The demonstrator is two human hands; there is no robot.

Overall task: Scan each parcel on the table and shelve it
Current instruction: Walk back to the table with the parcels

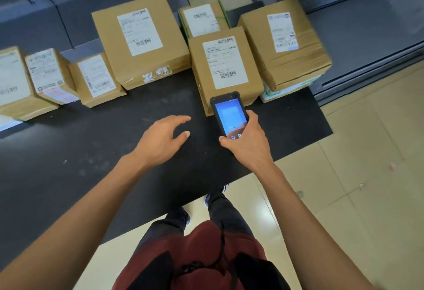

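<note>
A: Parcel [226, 69] sits on the black table [91, 163], at about one o'clock from the middle. Its label faces up, so the bars are easy to read.

B: Which way does it run?

A: Its long side runs from six o'clock up to twelve.

B: And the hands?

A: The right hand [249, 143] grips the scanner [229, 116], whose top points at the parcel. The left hand [160, 140] hangs over the table, fingers loose, holding nothing. More boxes [142, 37] wait at eleven o'clock.
</note>
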